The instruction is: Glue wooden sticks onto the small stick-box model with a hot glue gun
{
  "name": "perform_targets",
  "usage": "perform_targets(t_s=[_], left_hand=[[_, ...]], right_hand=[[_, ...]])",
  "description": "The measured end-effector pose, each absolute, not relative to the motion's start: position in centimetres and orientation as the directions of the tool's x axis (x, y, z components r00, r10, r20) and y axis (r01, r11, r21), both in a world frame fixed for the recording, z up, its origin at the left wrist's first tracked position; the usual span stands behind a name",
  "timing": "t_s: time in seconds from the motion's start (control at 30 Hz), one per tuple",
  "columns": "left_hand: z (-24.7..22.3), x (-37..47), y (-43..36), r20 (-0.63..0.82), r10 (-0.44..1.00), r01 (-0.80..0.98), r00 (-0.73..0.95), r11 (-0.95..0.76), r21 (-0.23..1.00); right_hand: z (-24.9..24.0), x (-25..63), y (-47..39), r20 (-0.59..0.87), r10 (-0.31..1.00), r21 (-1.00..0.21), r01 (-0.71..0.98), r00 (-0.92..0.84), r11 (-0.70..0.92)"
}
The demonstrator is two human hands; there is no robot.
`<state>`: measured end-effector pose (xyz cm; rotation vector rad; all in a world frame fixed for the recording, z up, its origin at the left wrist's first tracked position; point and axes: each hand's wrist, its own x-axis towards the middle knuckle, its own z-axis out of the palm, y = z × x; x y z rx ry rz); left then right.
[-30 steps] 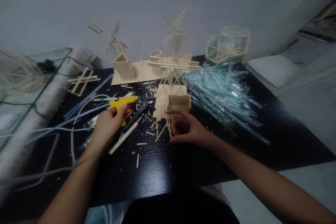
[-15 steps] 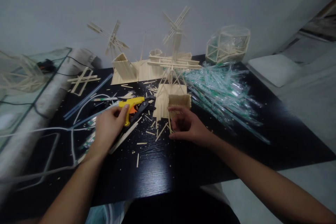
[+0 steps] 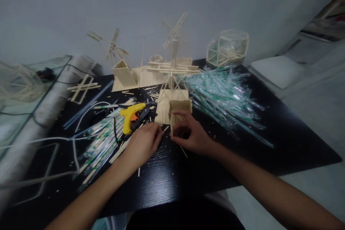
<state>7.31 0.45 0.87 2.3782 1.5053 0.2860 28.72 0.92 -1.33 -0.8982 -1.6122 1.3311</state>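
The small open-topped box of pale wooden sticks (image 3: 180, 105) sits at the front of a pale wooden base board (image 3: 176, 94), right in front of the person. From where I stand its walls look closed up, though I can't make out how well they are joined. Behind it, a slatted wooden sail frame (image 3: 174, 69) stands on splayed legs, so much of this piece looks built. I can't judge how much is left; plenty of thin sticks lie loose about it.

The right hand (image 3: 192, 134) is at the box's near left corner, its fingers curled with a narrow gap between thumb and forefinger. A slim upright stick (image 3: 171, 126) shows there, but I can't tell whether it is gripped. The left hand (image 3: 145, 140) is low over the tabletop (image 3: 161, 183), its fingers bent and partly hidden, so I can't tell what they hold.

Just beyond the left hand, a yellow glue gun (image 3: 132, 113) lies against a black hand tool (image 3: 142, 115), crowding that side, and a white cord (image 3: 55, 138) loops farther left. To the right, a heap of clear and green plastic packaging (image 3: 223, 90) presses near the box. Farther back rise more stick-built pieces, one with crossed sails (image 3: 111, 45), and a many-sided clear-panelled frame (image 3: 229, 48).
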Motion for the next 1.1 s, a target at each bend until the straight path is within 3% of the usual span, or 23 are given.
perform_targets(t_s=[0.13,0.23,0.33,0.5,1.1], left_hand=[[2.0,7.0,1.1,-0.006,0.953,0.741,0.302,-0.230,0.630],[1.6,7.5,1.2,-0.051,0.960,0.553,0.274,-0.113,0.826],[0.5,8.3,0.9,-0.114,0.960,0.358,0.256,0.016,0.933],[-0.4,8.8,0.2,-0.074,0.980,0.267,0.184,0.023,0.963],[-0.5,9.1,-0.2,-0.040,0.983,0.366,0.177,-0.028,0.930]], right_hand=[[-1.6,28.6,0.8,0.181,0.912,-0.976,0.044,-0.369,0.212],[-1.7,28.5,0.8,0.179,0.909,-0.976,0.049,-0.375,0.213],[-1.7,28.4,0.7,0.160,0.899,-0.979,0.049,-0.408,0.196],[-1.6,28.4,0.4,0.144,0.888,-0.979,0.068,-0.437,0.192],[-1.7,28.3,0.4,0.124,0.873,-0.981,0.076,-0.473,0.180]])
